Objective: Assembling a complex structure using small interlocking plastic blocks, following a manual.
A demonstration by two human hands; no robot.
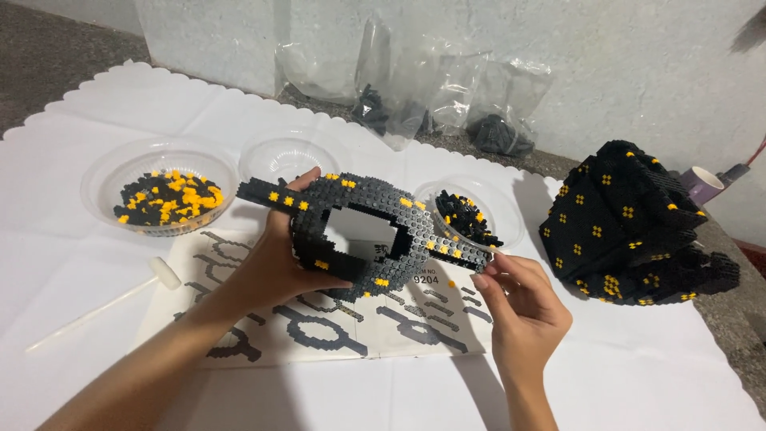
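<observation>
At the far left of the frame we see a small white hammer (96, 303) on the white table (638, 375). Above it sits a clear bowl (163, 187) of black and yellow bits. In the middle, our left hand (275, 267) is wrapped tight around a grey block ring (363, 231) with yellow dots, held up over a picture sheet (319, 331). Our right hand (519, 299) pinches the ring's right tip, maybe pressing a tiny piece. At the right stands a big black block lump (630, 227).
</observation>
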